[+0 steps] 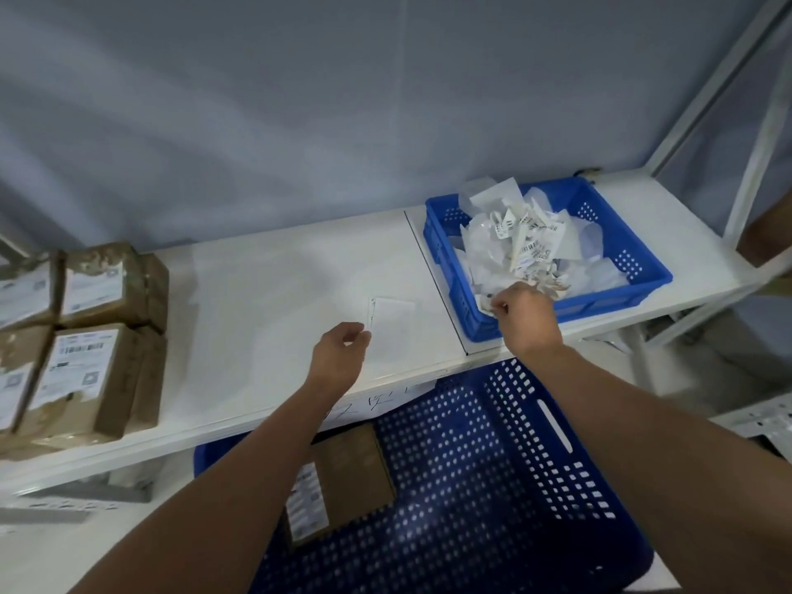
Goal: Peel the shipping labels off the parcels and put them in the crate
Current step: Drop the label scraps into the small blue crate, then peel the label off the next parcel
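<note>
Blue perforated crate (643, 267), white barcoded labels (531, 246), brown parcels (111, 289), white shelf (278, 293).

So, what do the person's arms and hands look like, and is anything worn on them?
Both arms are bare as far as the picture shows: no sleeve reaches the left forearm or the right forearm. The left hand and the right hand have no gloves. No watch, bracelet or ring shows.

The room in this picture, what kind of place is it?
Probably a parcel storeroom or mailroom: taped, labelled brown parcels sit stacked on a white shelf, and a blue crate holds a heap of peeled labels.
</note>
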